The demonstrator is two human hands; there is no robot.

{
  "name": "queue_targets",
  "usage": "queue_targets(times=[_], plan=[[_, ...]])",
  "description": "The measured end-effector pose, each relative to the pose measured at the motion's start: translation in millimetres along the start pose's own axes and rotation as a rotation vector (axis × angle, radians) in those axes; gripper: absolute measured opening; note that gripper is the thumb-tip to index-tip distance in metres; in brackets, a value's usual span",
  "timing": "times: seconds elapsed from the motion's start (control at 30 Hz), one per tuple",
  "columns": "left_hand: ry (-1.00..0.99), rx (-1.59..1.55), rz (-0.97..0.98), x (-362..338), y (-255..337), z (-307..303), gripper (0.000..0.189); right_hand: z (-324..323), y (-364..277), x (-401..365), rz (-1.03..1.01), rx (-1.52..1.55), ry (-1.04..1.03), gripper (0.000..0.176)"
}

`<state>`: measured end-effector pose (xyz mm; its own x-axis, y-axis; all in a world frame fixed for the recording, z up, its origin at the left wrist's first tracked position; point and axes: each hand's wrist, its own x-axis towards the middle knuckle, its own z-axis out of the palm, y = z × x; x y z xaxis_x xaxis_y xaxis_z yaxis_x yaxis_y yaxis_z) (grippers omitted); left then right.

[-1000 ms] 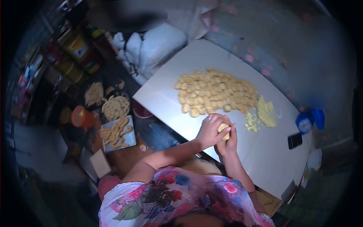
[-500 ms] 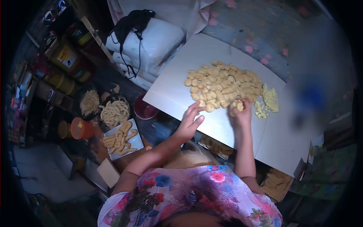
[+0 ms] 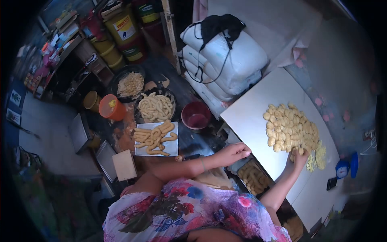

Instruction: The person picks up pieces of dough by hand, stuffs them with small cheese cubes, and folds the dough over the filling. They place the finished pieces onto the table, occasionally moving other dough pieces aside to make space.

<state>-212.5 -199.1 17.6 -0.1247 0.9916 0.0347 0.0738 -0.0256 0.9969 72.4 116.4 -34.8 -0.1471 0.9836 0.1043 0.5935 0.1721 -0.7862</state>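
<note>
A pile of pale yellow dough pieces [image 3: 291,127] lies on the white table [image 3: 252,109]. At the near edge of the pile, my right hand [image 3: 298,158] has its fingers curled round a dough piece, mostly hidden by the hand. Beside it is a heap of crumbly yellow stuff [image 3: 320,156]. My left hand [image 3: 233,155] is off the table's left edge, fingers folded in and thumb on top, with nothing visible in it. Below that hand, a box of dough ropes [image 3: 253,177] sits partly under the table.
To the left stand a white tray [image 3: 174,149] of dough rolls, a black basin [image 3: 175,101] of dough ropes, an orange tub [image 3: 113,108] and a maroon bucket [image 3: 196,116]. Wrapped white packs [image 3: 238,56] are stacked behind. A blue scale [image 3: 342,170] and black phone [image 3: 331,184] are at right.
The view has swung left, so the table sits farther right. My left hand has left the pile's edge and folded its fingers. My right hand stays at the pile's near edge.
</note>
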Motion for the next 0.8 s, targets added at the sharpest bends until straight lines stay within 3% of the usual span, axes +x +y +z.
queue_targets(times=[0.03,0.1,0.13,0.2,0.27,0.33,0.43,0.5,0.6,0.63,0.7,0.73,0.77,0.8], plan=[[0.014,-0.041,-0.046,-5.0,6.1,-8.7,0.034,1.3,3.2,-8.8,0.03,0.283,-0.049,0.061],[0.134,-0.095,0.071,-13.0,8.0,-16.0,0.038,13.7,-40.7,-37.5,0.103,0.742,-0.106,0.057],[0.191,-0.121,0.127,-16.3,9.6,-18.5,0.041,25.1,-100.3,-81.2,0.149,0.92,-0.107,0.055],[0.369,0.113,0.383,-19.6,34.6,-22.7,0.047,60.2,-155.3,-130.4,0.056,1.267,-0.37,0.06],[0.459,0.401,0.531,-25.4,55.1,-29.5,0.052,99.2,-192.2,-176.5,0.17,1.557,-0.859,0.061],[0.474,0.741,0.559,-34.2,64.5,-39.3,0.057,130.7,-223.0,-225.4,0.503,1.586,-0.947,0.065],[0.535,0.841,0.529,-51.6,64.1,-63.1,0.055,170.5,-244.0,-239.6,0.53,1.672,-1.057,0.064],[0.589,0.913,0.598,-70.3,93.5,-80.8,0.053,163.0,-264.5,-240.1,0.317,1.623,-1.211,0.065],[0.694,0.945,0.957,-113.7,134.0,-82.4,0.05,120.7,-312.4,-243.7,-0.005,1.533,-1.414,0.066],[0.717,0.994,1.069,-121.7,142.2,-86.7,0.05,123.1,-336.7,-255.6,-0.447,1.535,-1.342,0.064],[0.749,1.091,1.299,-136.4,153.8,-99.0,0.049,128.1,-385.6,-279.2,-1.219,1.606,-0.954,0.064],[0.829,1.294,1.247,-160.2,138.7,-126.2,0.053,127.0,-406.6,-287.7,-1.296,1.679,-0.857,0.065],[0.907,1.492,1.181,-193.8,110.6,-170.7,0.056,124.0,-422.6,-279.0,-1.447,1.077,-0.809,0.061],[1.105,1.515,1.026,-197.7,127.6,-202.7,0.057,138.2,-443.8,-279.5,-1.516,0.921,-0.765,0.068]])
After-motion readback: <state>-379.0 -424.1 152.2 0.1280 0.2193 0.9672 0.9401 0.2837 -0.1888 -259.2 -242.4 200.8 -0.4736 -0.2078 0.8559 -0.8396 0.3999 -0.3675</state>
